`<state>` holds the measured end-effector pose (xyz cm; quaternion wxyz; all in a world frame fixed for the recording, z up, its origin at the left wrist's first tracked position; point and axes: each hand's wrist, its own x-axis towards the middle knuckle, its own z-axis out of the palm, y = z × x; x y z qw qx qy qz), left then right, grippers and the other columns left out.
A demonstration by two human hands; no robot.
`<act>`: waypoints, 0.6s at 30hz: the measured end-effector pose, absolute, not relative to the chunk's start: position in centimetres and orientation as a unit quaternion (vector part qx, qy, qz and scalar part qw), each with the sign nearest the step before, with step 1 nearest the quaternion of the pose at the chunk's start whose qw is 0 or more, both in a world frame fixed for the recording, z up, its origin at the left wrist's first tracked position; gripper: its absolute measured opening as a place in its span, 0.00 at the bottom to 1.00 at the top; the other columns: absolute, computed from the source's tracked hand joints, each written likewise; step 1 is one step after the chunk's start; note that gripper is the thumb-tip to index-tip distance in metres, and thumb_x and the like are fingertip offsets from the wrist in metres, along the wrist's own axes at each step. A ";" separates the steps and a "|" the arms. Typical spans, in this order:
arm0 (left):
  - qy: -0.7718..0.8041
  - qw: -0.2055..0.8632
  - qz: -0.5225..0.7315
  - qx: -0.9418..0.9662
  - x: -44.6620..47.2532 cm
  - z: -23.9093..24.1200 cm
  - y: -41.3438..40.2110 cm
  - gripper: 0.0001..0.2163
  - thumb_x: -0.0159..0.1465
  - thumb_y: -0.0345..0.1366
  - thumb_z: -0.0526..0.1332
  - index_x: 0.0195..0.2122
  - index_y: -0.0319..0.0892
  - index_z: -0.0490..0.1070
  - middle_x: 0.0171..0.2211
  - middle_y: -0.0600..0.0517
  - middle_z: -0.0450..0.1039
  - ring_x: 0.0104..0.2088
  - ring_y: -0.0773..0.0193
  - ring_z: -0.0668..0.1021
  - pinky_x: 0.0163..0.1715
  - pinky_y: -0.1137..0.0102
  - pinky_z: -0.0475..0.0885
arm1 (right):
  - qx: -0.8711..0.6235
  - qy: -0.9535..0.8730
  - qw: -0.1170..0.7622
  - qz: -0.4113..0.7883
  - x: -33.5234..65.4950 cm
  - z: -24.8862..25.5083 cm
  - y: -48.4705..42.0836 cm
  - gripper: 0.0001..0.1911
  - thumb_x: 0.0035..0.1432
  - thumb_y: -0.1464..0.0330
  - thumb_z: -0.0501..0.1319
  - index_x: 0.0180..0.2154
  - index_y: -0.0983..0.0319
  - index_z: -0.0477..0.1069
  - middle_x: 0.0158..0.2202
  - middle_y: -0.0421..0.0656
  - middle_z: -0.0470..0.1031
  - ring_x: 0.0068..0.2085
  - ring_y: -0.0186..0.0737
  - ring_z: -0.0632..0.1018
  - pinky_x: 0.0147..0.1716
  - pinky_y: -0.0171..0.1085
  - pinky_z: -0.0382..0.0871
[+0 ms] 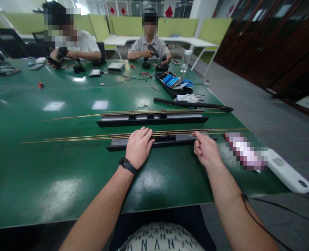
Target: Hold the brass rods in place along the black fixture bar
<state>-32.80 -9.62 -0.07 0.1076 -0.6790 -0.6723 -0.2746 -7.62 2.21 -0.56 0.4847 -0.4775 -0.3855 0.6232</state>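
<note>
Head view; left hand [139,148] on rods [112,135]

The left hand [139,148] lies across the near rail [170,143] and the golden rods [177,132] along it; the right hand [206,148] pinches the rods by the rail's right end; beyond the near rail lies a second rail [154,122]; farther past it, two people [150,44] handle dark tools [153,51].

A: Where are we looking from?
B: Single head cam. We look from above the near edge of the table [26,177], facing forward and down.
A: How near are we?
B: Close to our left hand [138,147] and right hand [206,150], both mid-frame; forearms [102,209] enter from the bottom. We also see across to the green partitions [128,26] behind.
</note>
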 end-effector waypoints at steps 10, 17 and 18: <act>-0.671 0.110 -0.275 -0.680 -32.8 -0.2 -9.6 0.16 0.71 0.38 0.59 0.59 0.43 0.72 0.59 0.44 0.75 0.62 0.51 0.74 0.64 0.54 0.66 | -0.488 -0.367 0.537 0.582 -7.1 -0.8 2.6 0.15 0.53 0.58 0.72 0.33 0.61 0.73 0.14 0.31 0.63 0.10 0.25 0.58 0.07 0.26 0.48; -0.671 0.112 -0.275 -0.680 -32.9 -0.2 -9.6 0.16 0.72 0.39 0.59 0.59 0.42 0.72 0.59 0.44 0.75 0.63 0.51 0.74 0.64 0.54 0.66 | -0.487 -0.376 0.502 0.608 -7.4 -0.6 2.3 0.16 0.53 0.57 0.73 0.33 0.62 0.75 0.14 0.32 0.63 0.10 0.25 0.58 0.08 0.26 0.47; -0.671 0.113 -0.275 -0.679 -32.8 -0.2 -9.6 0.16 0.72 0.39 0.59 0.59 0.42 0.72 0.59 0.44 0.75 0.62 0.51 0.74 0.64 0.54 0.66 | -0.485 -0.380 0.496 0.612 -7.5 -0.6 2.2 0.17 0.53 0.57 0.73 0.33 0.63 0.75 0.14 0.32 0.63 0.10 0.25 0.58 0.08 0.26 0.47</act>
